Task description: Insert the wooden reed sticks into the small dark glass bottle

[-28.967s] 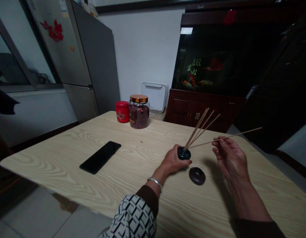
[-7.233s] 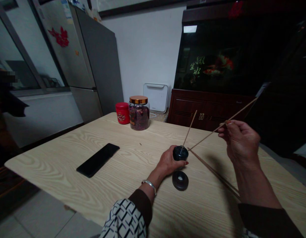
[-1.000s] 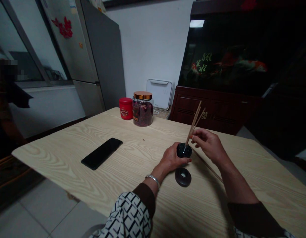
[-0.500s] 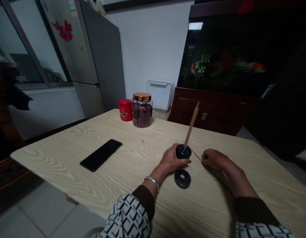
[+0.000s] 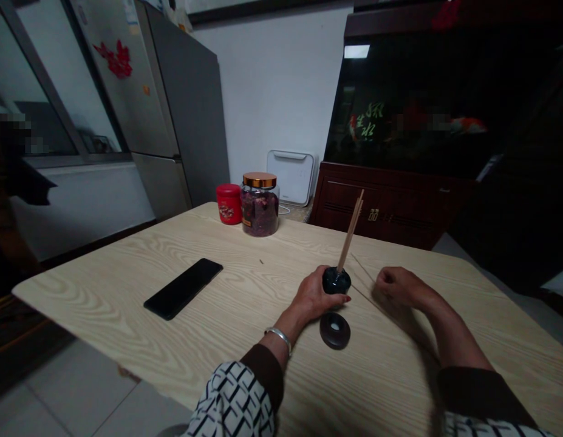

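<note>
My left hand [image 5: 315,294] is wrapped round a small dark glass bottle [image 5: 336,280] on the table. A bundle of thin wooden sticks [image 5: 350,233] stands in the bottle, leaning slightly right. To the right, my right hand [image 5: 402,286] is closed, with one thin stick [image 5: 362,267] running from its fingers toward the bottle. Below that stick, another thin line slants across the table from the bottle past my right hand; whether it is a stick or a shadow I cannot tell. A round dark brown lid [image 5: 334,331] with a pale centre lies just in front of the bottle.
A black phone [image 5: 184,288] lies on the wooden table [image 5: 245,321] at left. At the back edge stand a red canister [image 5: 229,204] and a glass jar [image 5: 260,209] with a copper-coloured lid. A tiny brown scrap [image 5: 262,262] is on the tabletop. Behind are a fridge and a fish tank.
My right hand has moved slightly up and right, away from the bottle. A stick now extends up and left from its fingers. My left hand keeps its hold on the bottle.
</note>
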Demonstrator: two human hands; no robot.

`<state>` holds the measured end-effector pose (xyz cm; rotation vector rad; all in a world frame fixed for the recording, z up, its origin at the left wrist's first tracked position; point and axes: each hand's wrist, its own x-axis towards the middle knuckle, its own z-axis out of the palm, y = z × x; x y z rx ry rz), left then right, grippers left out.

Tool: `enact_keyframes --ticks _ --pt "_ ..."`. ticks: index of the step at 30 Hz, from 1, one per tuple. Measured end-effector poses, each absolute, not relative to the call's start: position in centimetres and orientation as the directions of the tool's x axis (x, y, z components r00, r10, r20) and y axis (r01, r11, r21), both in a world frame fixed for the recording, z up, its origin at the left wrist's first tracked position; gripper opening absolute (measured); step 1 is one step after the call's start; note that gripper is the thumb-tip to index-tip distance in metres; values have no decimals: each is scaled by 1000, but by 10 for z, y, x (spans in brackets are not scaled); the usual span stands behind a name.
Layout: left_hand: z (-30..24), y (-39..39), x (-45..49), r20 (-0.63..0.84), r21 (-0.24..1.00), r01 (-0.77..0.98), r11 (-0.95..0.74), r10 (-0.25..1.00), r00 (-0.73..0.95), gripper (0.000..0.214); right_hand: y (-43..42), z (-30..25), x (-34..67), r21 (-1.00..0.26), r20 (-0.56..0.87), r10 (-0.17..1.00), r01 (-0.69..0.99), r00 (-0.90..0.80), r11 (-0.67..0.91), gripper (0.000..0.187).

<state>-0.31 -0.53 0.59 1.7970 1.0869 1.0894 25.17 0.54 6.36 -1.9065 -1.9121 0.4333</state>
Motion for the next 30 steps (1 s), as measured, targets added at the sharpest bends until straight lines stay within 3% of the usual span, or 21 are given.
enact_keyframes --ticks 3,6,9,11,16,21,26,30 --pt "6 -5 -3 270 899 272 -343 924 272 69 2 87 255 -727 257 959 677 116 113 13" --pt "7 -5 -3 264 904 265 -335 926 269 69 -6 112 243 -889 409 833 367 373 272 26" --pt "7 -5 -3 260 907 263 -329 928 266 69 -15 129 219 -877 458 723 129 518 463 29" --pt "8 -5 -3 258 907 265 -328 928 268 70 -20 136 205 -825 496 668 62 556 561 26" --pt "8 -6 -3 259 902 275 -333 926 274 69 -24 139 186 -733 576 531 105 621 672 21" --pt "7 -6 -4 266 896 285 -340 925 271 70 -21 135 181 -711 647 499 220 577 668 20" --pt "8 -6 -4 255 902 279 -330 928 272 71 -22 131 174 -706 690 540 282 482 650 23" --pt "10 -7 -4 267 902 262 -342 921 283 68 -22 124 166 -781 623 689 251 370 572 26"
